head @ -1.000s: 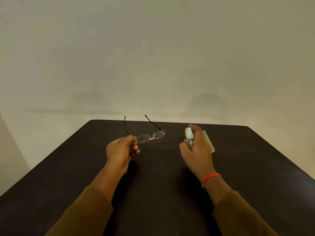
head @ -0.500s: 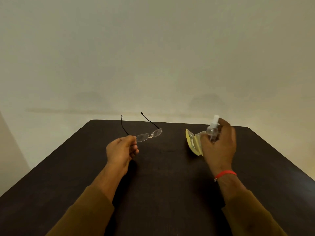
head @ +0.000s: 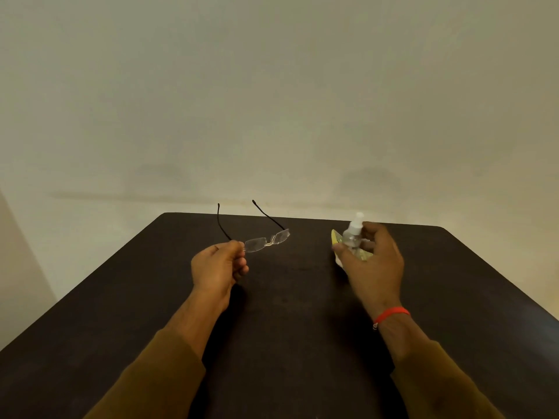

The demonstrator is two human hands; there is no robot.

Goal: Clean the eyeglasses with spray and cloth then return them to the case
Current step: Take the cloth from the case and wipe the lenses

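My left hand [head: 219, 264] holds rimless eyeglasses [head: 266, 241] by their left corner, above the dark table. The thin black temples stand open and point away from me. My right hand [head: 373, 261] grips a small clear spray bottle [head: 352, 234] with a white nozzle, tilted slightly and held upright at the table's far right of centre. A yellow-green open case [head: 335, 238] lies on the table just behind that hand, mostly hidden by the fingers and the bottle. A bit of pale cloth [head: 339, 261] shows beneath the hand.
The dark table [head: 287, 313] fills the lower view, its far edge against a plain pale wall. A red band circles my right wrist. Brown sleeves cover both forearms.
My right hand carried the spray bottle right and up away from the glasses, then came slightly back left and lower over the case. The left hand lifted the glasses a little.
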